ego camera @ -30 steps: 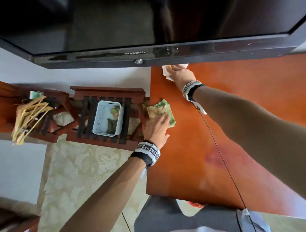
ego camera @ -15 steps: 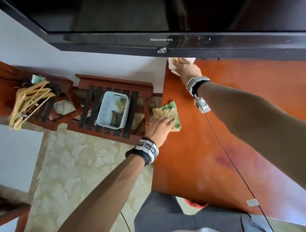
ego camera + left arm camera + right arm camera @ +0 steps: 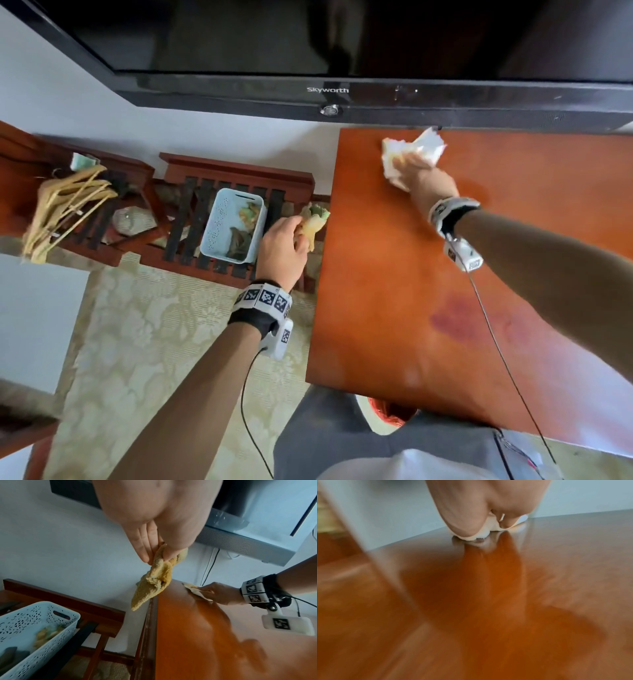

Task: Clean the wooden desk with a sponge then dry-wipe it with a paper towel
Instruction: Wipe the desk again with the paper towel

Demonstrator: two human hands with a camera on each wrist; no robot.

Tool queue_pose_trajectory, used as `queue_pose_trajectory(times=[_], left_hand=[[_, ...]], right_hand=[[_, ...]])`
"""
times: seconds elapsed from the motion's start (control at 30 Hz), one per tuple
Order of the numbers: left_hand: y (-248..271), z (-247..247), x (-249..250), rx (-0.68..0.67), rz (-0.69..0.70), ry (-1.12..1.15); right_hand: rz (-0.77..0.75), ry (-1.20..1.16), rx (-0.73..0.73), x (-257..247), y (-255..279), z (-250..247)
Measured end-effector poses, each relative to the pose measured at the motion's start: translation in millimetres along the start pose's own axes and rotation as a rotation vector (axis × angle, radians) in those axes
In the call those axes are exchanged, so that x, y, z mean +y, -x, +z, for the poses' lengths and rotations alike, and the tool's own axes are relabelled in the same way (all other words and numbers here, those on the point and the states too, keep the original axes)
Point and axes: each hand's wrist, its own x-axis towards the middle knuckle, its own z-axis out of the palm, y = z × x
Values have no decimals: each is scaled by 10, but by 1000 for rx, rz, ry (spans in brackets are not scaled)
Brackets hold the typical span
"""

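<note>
My left hand (image 3: 291,236) pinches a floppy yellow-green sponge cloth (image 3: 314,223) in the air, just past the left edge of the reddish wooden desk (image 3: 394,291). In the left wrist view the sponge (image 3: 154,580) dangles from my fingers (image 3: 144,545) beside the desk's edge (image 3: 150,615). My right hand (image 3: 416,171) presses a crumpled white paper towel (image 3: 414,150) onto the desk's far left corner, under the television. The right wrist view shows the towel (image 3: 489,530) squeezed beneath my palm against the glossy wood (image 3: 471,615).
A pale blue perforated basket (image 3: 233,224) with cloths inside sits on a dark slatted wooden rack (image 3: 212,240) left of the desk. Wooden hangers (image 3: 65,209) lie further left. A black Skyworth television (image 3: 342,51) overhangs the desk's back. A cable (image 3: 496,342) trails across the desk.
My left hand lifted the sponge off the desk's left edge and carried it left toward the basket. My right hand slid the paper towel right along the back edge.
</note>
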Motion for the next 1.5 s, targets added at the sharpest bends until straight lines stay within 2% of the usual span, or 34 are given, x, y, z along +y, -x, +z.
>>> queue_pose_trajectory(times=[0.07,0.1,0.2,0.23,0.27,0.37,0.43,0.5,0.67,0.8,0.9,1.03,1.17,1.23,1.37,1.43,1.5], left_hand=[[-4,-46,20,54,-2,-4],[-8,-66,29,70,-1,0],[-16,-84,48,84,-4,27],[-20,-83,61,84,-5,39],[-28,-76,77,84,-1,50],[-54,-52,137,74,21,50],[-71,-46,165,68,35,34],[-82,-64,173,68,42,28],[-68,-137,152,62,34,14],[6,-184,177,58,34,16],[35,-212,211,48,50,13],[27,-243,243,54,83,2],[-60,-256,332,40,156,-48],[-144,-256,426,51,227,-105],[-371,-83,575,23,470,-252],[-400,114,598,-36,555,-309],[-320,332,574,-158,594,-388]], right_hand=[[114,169,-58,352,-28,0],[153,103,-65,391,5,30],[202,-157,53,-171,285,43],[157,-242,102,-471,436,54],[42,-315,144,-785,597,126],[-247,-378,66,-1573,1102,230],[-325,-528,-3,-1735,1241,188],[-330,-597,-16,-1668,1232,61],[-114,-620,-116,-1205,954,-261],[-151,-550,-115,-1013,772,-232],[-63,-524,-20,-1041,853,-124],[15,-530,-35,-1180,901,22],[90,-556,-57,-1269,640,-160],[193,-734,-52,-1205,586,-265],[539,-1232,83,-914,701,-335],[617,-1520,88,-830,769,-267],[645,-1750,58,-820,839,-216]])
